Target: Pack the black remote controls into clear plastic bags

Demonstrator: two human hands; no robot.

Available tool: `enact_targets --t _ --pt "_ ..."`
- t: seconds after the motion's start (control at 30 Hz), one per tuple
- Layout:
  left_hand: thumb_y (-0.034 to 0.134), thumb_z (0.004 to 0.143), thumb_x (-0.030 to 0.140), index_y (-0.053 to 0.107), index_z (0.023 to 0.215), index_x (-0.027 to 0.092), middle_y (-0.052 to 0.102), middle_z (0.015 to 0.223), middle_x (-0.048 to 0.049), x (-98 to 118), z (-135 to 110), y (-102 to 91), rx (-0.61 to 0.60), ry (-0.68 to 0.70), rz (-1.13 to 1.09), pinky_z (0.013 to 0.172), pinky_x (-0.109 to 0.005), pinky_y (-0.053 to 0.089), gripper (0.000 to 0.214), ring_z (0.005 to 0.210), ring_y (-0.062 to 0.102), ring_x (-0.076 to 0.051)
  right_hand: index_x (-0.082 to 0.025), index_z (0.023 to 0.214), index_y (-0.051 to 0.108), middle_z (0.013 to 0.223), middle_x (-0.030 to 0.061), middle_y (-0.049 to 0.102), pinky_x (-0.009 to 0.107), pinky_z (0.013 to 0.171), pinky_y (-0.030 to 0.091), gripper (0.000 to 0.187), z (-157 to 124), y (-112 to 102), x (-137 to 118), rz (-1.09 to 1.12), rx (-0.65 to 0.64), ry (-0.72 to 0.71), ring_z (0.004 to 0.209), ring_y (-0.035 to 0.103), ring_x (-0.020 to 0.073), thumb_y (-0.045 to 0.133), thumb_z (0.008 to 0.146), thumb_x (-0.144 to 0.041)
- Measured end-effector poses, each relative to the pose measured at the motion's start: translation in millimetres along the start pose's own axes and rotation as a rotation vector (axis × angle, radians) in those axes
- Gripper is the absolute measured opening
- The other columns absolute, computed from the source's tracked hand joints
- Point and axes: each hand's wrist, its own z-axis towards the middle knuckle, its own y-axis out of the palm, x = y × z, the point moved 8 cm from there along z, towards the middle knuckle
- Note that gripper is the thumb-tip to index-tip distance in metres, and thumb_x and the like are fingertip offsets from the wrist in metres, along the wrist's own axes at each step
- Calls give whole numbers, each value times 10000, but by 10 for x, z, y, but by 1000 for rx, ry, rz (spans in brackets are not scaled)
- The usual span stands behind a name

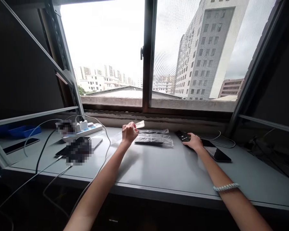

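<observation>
My left hand [128, 132] is raised a little above the desk, its fingers closed on a crumpled clear plastic bag [140, 124] whose end sticks out to the right. Off to the right, my right hand [194, 142] grips a black remote control [183, 136] with many buttons, at the far side of the desk. Between the hands lie several dark, flat items in clear plastic sleeves [154, 140]; what they are is hard to make out. A black glass-faced device [216, 152] rests beside my right wrist, partly hidden by it.
At the left are a white power strip [89, 129] with plugs and cables, dark and silver devices [96, 143], a phone [21, 146] and a blue tray [25, 131]. A white cable [225, 145] curls at the back right. Metal shelf frames stand on both sides, a window behind.
</observation>
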Motion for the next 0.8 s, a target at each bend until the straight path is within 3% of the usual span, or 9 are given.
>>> enact_targets --t 0.07,0.13,0.27,0.37,0.43,0.57,0.8 --pt "496 685 101 512 755 190 638 851 -36 247 -20 7 -3 178 -61 912 -340 346 114 808 584 -180 -132 1223 520 1086 135 625 325 788 459 695 27 7 38 15 -24 17 1011 582 277 715 595 -356" --pt "467 676 48 503 725 191 637 824 -23 449 -73 102 -79 342 -91 930 -326 332 155 788 578 -160 -132 1183 558 1076 133 635 327 788 464 681 40 13 76 5 -47 43 1012 585 288 726 570 -375" --pt "413 686 -12 555 854 181 616 813 -15 648 -184 292 -205 512 -64 900 -306 349 292 739 553 -141 -156 1080 637 1040 136 650 349 753 479 605 26 1 99 -18 -69 72 983 598 312 737 539 -407" --pt "475 707 45 538 1114 199 587 954 -46 696 -216 293 -181 549 -37 886 -334 359 440 849 538 -175 -191 1060 652 1032 121 653 349 734 485 520 17 -54 55 -21 -28 37 971 605 302 722 577 -368" --pt "525 720 90 540 1165 233 560 1019 -58 702 -225 276 -158 555 -38 893 -357 357 468 914 522 -196 -211 1084 645 1062 117 642 343 727 486 459 17 -116 17 -12 30 2 975 605 292 681 641 -329" --pt "501 719 7 627 1055 253 542 1090 -47 642 -227 301 -135 511 -48 876 -335 383 436 960 497 -193 -235 1143 620 1051 111 651 321 683 489 395 6 -226 -40 54 130 -41 938 619 277 571 755 -282" --pt "515 737 5 646 891 198 564 1053 -39 574 -254 375 -144 456 -44 830 -326 442 280 925 507 -187 -277 1219 561 1014 82 670 333 665 485 435 -93 -312 -182 107 196 -58 919 620 283 522 789 -334"
